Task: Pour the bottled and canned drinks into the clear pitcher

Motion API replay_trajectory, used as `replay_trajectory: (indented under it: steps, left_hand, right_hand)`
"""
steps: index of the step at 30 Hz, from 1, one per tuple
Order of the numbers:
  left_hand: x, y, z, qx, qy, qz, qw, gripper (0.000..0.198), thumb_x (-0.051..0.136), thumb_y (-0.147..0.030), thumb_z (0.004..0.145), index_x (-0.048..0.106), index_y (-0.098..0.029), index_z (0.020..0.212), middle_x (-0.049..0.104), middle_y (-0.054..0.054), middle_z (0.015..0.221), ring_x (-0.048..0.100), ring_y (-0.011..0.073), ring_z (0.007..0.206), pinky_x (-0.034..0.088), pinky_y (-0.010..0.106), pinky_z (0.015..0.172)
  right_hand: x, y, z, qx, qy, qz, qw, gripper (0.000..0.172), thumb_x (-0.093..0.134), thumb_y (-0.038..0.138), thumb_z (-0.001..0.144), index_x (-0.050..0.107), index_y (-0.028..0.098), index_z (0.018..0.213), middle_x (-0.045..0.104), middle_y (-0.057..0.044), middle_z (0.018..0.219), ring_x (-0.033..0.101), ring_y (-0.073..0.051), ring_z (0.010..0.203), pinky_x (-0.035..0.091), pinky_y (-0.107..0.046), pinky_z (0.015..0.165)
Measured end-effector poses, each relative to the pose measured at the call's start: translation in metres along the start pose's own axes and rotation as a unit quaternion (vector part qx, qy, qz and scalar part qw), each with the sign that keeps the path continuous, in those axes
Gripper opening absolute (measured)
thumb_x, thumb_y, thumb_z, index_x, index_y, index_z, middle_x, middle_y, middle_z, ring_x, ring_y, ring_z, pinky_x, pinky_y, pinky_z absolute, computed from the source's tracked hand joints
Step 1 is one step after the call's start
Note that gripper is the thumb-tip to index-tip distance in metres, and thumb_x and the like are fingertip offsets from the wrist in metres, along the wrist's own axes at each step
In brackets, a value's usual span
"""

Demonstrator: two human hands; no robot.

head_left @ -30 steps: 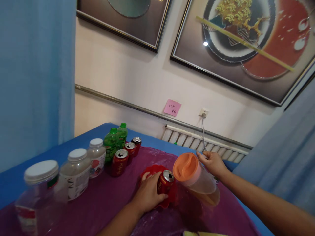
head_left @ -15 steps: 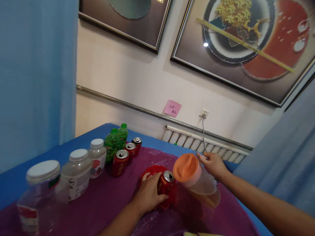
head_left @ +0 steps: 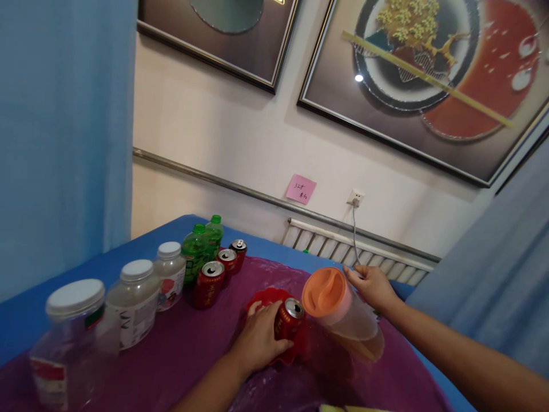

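- A red metal drink can with gold lettering (head_left: 285, 324), its silver top opened, stands at or just above a red, scallop-edged dish (head_left: 266, 296); whether its base touches the dish is hidden.
- The left hand (head_left: 259, 337) is curved against the can's left side, thumb across its lower front, the other fingers spread over the dish.
- Just right of the can, a clear plastic pitcher with an orange lid (head_left: 358, 329) leans, lid toward the can; its lower part looks brownish.
- The right hand (head_left: 374, 287) is closed at the pitcher's far side, thumb uppermost; the part it grips is mostly hidden.
- Beneath lies a shiny purple cloth (head_left: 184, 355) over a blue-covered table (head_left: 141, 252).
- Left of the dish, three more red cans (head_left: 210, 289) stand upright in a line running away from the person.
- Beside them, two green plastic bottles with green caps (head_left: 195, 252) stand close together at the row's far end.
- Nearer, three clear jars with white lids (head_left: 137, 309) continue the row, the largest closest.
- On the wall behind are a pink paper note with handwriting (head_left: 301, 189), a white socket with a plugged-in cable (head_left: 355, 198), a metal pipe (head_left: 214, 178) and a white radiator (head_left: 332, 241).
- Above hang two dark-framed pictures (head_left: 338, 94); pale blue curtains (head_left: 64, 126) flank both sides.
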State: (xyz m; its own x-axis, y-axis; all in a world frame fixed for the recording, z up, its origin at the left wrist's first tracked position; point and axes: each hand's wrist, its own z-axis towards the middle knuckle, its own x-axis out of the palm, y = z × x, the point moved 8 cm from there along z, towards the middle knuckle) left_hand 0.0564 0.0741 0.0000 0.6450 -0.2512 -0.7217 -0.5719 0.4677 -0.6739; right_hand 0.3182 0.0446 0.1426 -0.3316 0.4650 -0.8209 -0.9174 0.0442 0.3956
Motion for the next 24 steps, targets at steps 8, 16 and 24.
replay_trajectory:
  steps: [8, 16, 24]
  left_hand:
    - [-0.0004, -0.0026, -0.0002, 0.009, 0.001, 0.001, 1.0, 0.083, 0.084, -0.04, 0.059, 0.055, -0.026, 0.136, 0.061, 0.011, 0.144, 0.051, 0.0326, 0.137, 0.017, 0.052, 0.123]
    - [-0.0001, -0.0014, -0.0007, 0.014, -0.008, -0.012, 1.0, 0.082, 0.082, -0.041, 0.059, 0.056, -0.03, 0.135, 0.062, 0.008, 0.143, 0.05, 0.0368, 0.138, 0.018, 0.054, 0.122]
    - [-0.0011, -0.0048, -0.0014, 0.014, 0.002, -0.006, 1.0, 0.084, 0.083, -0.04, 0.06, 0.054, -0.026, 0.137, 0.061, 0.012, 0.144, 0.05, 0.035, 0.137, 0.017, 0.053, 0.122]
  right_hand:
    - [-0.0006, -0.0008, -0.0014, 0.009, 0.002, 0.005, 1.0, 0.053, 0.046, 0.063, 0.084, 0.027, 0.024, 0.053, 0.024, 0.005, 0.05, 0.026, -0.011, 0.049, 0.018, -0.028, 0.049]
    - [-0.0002, -0.0017, -0.0018, 0.005, 0.001, 0.004, 1.0, 0.053, 0.047, 0.06, 0.085, 0.027, 0.025, 0.052, 0.022, 0.006, 0.05, 0.026, -0.012, 0.049, 0.018, -0.028, 0.048]
    - [-0.0008, -0.0011, -0.0033, 0.006, 0.003, 0.007, 1.0, 0.053, 0.047, 0.061, 0.086, 0.027, 0.024, 0.053, 0.023, 0.005, 0.05, 0.027, -0.012, 0.049, 0.021, -0.026, 0.046]
